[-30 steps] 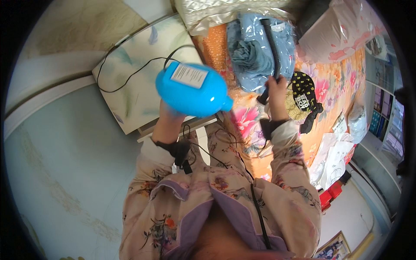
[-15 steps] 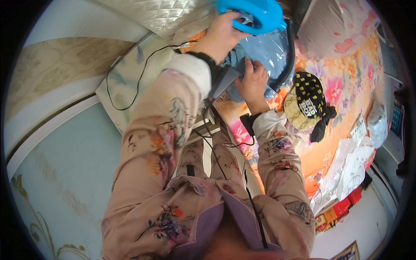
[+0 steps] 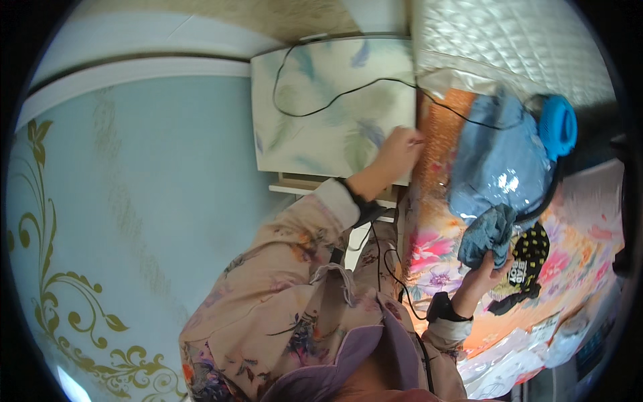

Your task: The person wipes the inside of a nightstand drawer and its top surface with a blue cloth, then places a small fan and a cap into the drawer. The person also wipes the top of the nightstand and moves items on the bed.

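My right hand (image 3: 483, 276) is closed round a bunched grey-blue cloth (image 3: 487, 234), held over the flowered bedspread. Just beyond that cloth lies a clear plastic bag (image 3: 499, 161) with light-blue fabric inside. A bright blue plastic ring-shaped thing (image 3: 557, 127) stands at the bag's right side, apart from both hands. My left hand (image 3: 400, 153) has its fingers curled together, between the feather-patterned cabinet top (image 3: 315, 127) and the bed's edge. Whether anything is in those fingers is hidden.
A black cord (image 3: 335, 99) runs over the cabinet top toward the bag. The black-and-yellow cap (image 3: 532, 251) lies right of my right hand. White plastic packaging (image 3: 509, 362) is nearer on the bedspread (image 3: 429, 231). A quilted silvery headboard (image 3: 509, 40) rises behind the bed.
My left hand has let go of the blue ring-shaped thing and moved left toward the cabinet. My right hand now holds the grey-blue cloth nearer to me. The view has swung left.
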A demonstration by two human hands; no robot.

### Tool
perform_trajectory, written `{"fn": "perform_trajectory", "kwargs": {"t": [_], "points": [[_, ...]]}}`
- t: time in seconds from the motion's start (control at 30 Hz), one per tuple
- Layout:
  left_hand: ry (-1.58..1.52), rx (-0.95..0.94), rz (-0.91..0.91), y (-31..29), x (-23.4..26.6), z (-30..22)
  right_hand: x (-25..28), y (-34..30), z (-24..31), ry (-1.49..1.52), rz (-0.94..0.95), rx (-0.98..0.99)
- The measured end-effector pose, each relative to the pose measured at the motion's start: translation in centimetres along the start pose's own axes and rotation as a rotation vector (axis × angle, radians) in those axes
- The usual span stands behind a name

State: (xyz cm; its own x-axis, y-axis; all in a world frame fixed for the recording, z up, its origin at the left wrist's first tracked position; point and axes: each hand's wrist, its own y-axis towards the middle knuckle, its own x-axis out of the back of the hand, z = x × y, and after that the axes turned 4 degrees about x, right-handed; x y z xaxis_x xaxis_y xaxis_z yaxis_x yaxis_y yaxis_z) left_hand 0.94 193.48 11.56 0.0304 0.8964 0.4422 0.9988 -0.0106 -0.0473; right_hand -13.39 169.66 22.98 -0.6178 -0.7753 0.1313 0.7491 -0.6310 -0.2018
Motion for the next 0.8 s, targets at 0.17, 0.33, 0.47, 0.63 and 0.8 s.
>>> {"fn": "perform_trajectory", "kwargs": {"t": [0.17,0.33,0.47,0.63,0.8], "points": [[0.662,0.559,-0.034,-6.4,14.8,13.4,-7.8,-0.5,-1.1,-0.213,0.31,0.12],[0.953,0.481,0.074,-4.7,20.0,19.4,-19.6,-0.3,-5.3,-0.176,0.469,0.17],[1.002,0.354,0.2,-3.8,20.8,19.9,-27.4,2.6,-9.5,-0.498,0.564,0.426],[0.966,0.337,0.264,-2.7,21.7,19.8,-32.7,2.4,-15.4,-1.171,0.585,0.802],[0.911,0.531,0.108,-3.2,24.1,20.8,-32.0,3.0,-16.9,-1.19,0.528,0.838]]}}
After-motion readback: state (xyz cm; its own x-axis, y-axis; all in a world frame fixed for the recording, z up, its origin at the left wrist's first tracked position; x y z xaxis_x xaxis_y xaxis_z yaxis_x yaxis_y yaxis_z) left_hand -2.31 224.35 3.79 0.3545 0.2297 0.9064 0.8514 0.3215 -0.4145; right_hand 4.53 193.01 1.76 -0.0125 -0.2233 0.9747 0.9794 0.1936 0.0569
